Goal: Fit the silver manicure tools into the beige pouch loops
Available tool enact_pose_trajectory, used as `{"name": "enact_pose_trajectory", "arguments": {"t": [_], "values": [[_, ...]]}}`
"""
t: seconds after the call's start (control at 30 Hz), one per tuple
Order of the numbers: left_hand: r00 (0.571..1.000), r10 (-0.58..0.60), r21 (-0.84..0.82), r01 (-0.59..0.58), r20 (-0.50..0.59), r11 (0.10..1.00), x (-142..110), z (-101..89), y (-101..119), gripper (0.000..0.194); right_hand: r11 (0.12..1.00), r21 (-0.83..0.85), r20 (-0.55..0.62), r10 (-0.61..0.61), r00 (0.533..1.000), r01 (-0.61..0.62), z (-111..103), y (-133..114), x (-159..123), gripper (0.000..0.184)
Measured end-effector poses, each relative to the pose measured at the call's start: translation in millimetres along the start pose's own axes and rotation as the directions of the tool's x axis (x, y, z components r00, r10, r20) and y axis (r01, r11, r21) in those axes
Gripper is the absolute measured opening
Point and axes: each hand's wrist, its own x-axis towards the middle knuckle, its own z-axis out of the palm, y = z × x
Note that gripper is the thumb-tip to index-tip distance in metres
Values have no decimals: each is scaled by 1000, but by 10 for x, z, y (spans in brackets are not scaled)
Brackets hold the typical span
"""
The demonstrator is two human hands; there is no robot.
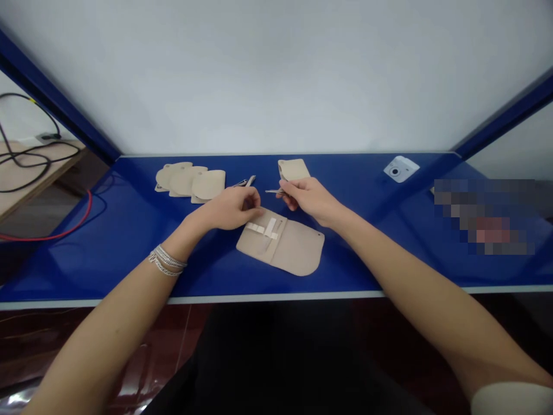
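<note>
Beside the left hand, an open beige pouch shows white loops.

The right hand pinches a slim metal tool between its fingers, while the left hand, wearing silver bracelets, sits over the white elastic loops of an open beige pouch near the front edge of the blue surface. Overlapping beige pouches, nail clippers, another beige pouch and an instant camera lie along the back edge
</note>
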Motion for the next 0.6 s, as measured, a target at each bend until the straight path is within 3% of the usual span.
{"name": "enact_pose_trajectory", "arguments": {"t": [0.07, 0.17, 0.27, 0.37, 0.5, 0.6], "values": [[997, -15, -97, 7, -80, 995, 12, 29, -8, 20, 980, 181, 45, 73, 996, -80, -6, -64, -23, 34], [980, -145, -239, 111, -133, 965, 44, 89, -46, 24, 925, 344, 113, 127, 986, -158, -25, -139, -54, 29], [950, -289, -337, 235, -117, 912, 71, 130, -80, 31, 938, 303, 90, 148, 985, -169, -26, -142, -59, 25], [938, -343, -437, 289, -48, 852, 68, 120, -76, 43, 963, 219, 57, 150, 987, -159, -10, -89, -36, 26], [957, -285, -583, 267, 63, 767, 52, 102, -64, 66, 975, 183, 25, 126, 992, -129, 4, -36, -3, 29], [973, -228, -635, 196, 33, 747, 66, 148, -96, 73, 987, 143, -34, 75, 997, -70, 4, -38, 2, 28]]}}
